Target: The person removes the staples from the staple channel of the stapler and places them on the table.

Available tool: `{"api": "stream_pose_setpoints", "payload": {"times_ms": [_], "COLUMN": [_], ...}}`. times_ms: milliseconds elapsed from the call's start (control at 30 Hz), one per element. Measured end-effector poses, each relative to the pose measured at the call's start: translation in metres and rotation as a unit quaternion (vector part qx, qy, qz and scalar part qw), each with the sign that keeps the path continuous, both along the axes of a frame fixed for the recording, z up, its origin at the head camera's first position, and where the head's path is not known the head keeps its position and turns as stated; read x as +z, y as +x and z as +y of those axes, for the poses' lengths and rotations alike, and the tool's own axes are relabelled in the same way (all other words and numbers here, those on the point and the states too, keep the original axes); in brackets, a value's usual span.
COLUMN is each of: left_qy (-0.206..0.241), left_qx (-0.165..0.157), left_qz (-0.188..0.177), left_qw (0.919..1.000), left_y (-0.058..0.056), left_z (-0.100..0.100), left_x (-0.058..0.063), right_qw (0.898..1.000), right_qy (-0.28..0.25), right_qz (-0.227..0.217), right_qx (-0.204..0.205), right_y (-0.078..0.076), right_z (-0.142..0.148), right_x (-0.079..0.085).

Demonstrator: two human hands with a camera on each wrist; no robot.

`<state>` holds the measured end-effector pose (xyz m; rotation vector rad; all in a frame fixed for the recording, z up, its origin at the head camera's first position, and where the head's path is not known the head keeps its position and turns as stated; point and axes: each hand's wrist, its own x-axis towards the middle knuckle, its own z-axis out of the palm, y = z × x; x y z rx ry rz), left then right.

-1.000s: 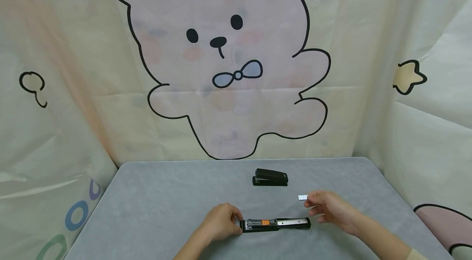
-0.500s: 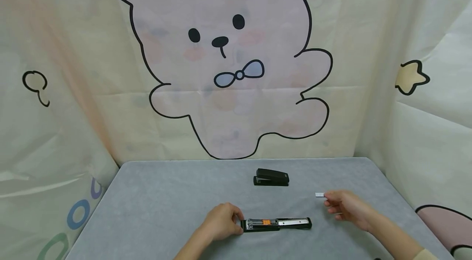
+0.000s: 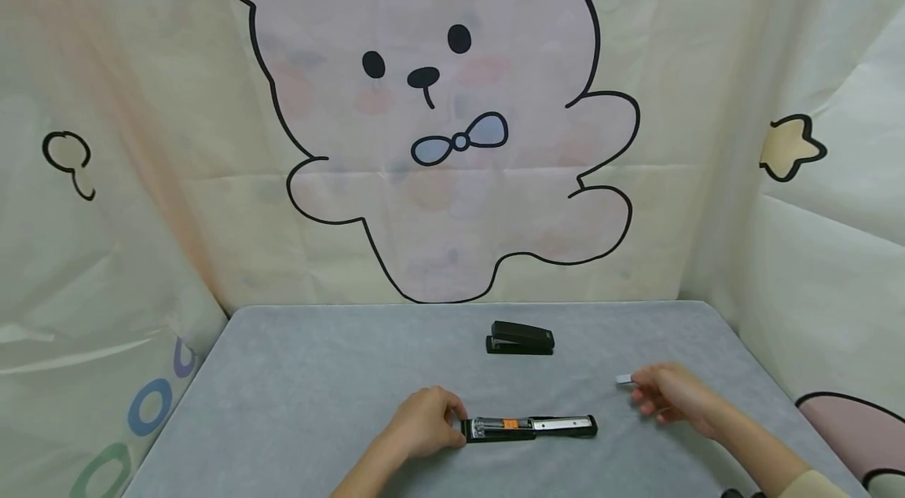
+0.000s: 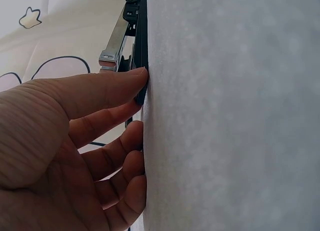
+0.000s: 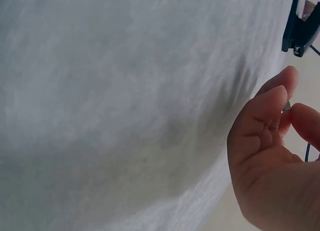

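A black stapler point(image 3: 530, 427) lies flipped open on the table, its metal magazine and an orange part showing. My left hand point(image 3: 429, 421) pinches its left end between thumb and fingers. In the left wrist view, the thumb and index finger grip the black base point(image 4: 143, 51) against the cloth. My right hand point(image 3: 675, 396), raised to the right of the stapler, pinches a small silvery strip of staples point(image 3: 624, 379) at the fingertips. Most of that strip point(image 5: 286, 107) is hidden by the fingers in the right wrist view.
A second black stapler point(image 3: 520, 338), closed, stands farther back on the grey cloth-covered table point(image 3: 318, 372). Printed curtains point(image 3: 452, 247) hang behind the table and at both sides. Dark round shapes point(image 3: 732, 493) show at the bottom edge by the right forearm.
My right hand has moved right, away from the open stapler, with the staple strip, which now tilts a little. The left hand and both staplers stay put.
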<state>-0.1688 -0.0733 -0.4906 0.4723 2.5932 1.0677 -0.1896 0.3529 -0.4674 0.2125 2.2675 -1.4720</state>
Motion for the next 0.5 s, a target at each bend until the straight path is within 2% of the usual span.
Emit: {"api": "stream_pose_setpoints", "payload": {"times_ms": [167, 333, 500], "left_qy": [0.001, -0.003, -0.001], "left_qx": [0.002, 0.002, -0.001], "left_qz": [0.002, 0.007, 0.01], "left_qw": [1.0, 1.0, 0.9999], "left_y": [0.0001, 0.0003, 0.0007], "left_z": [0.0005, 0.0008, 0.0008], "left_x": [0.0004, 0.0002, 0.0], "right_qw": [0.999, 0.998, 0.996], "right_qy": [0.042, 0.063, 0.083], "right_qz": [-0.001, -0.003, 0.019], "right_qx": [-0.006, -0.01, -0.023], "right_y": [-0.0019, -0.0036, -0.0024], "right_z": [0.0019, 0.0034, 0.0032], "right_x": [-0.0024, -0.0041, -0.0072]}}
